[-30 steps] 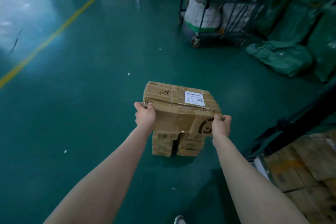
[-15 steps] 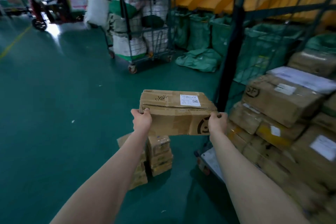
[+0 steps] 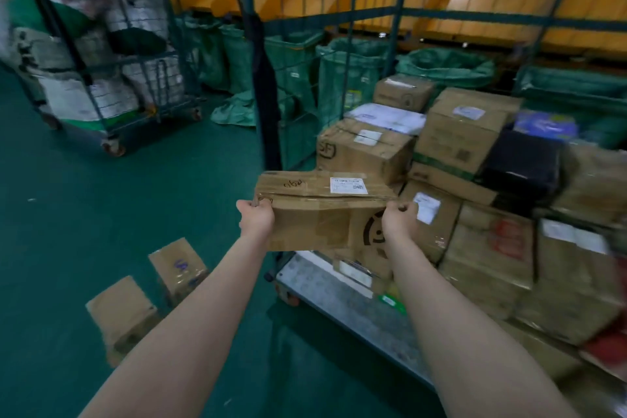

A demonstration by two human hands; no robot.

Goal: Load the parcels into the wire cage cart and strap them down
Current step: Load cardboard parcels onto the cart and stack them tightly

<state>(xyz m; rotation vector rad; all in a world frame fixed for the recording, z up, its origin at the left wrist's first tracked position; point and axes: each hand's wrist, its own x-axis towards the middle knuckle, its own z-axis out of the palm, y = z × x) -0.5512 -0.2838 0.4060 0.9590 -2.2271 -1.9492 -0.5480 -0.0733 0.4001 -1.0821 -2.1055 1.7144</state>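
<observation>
I judge the loading well along but unfinished. The wire cage cart (image 3: 268, 85) already carries a stack of parcels (image 3: 468, 132), two small boxes (image 3: 178, 265) sit on the floor (image 3: 101, 197) to my left, and I see no strap across the load.

Both arms reach forward, roughly level. My left grip (image 3: 256, 217) clasps the left end of the flat parcel (image 3: 315, 210) and my right grip (image 3: 400, 220) clasps its right end, with fingers curled over the top edge. The parcel hangs in the air at the cart's open front corner, above the deck (image 3: 325, 285), not yet set down.

Head view, forward and down, near cart (image 3: 317, 282)
</observation>
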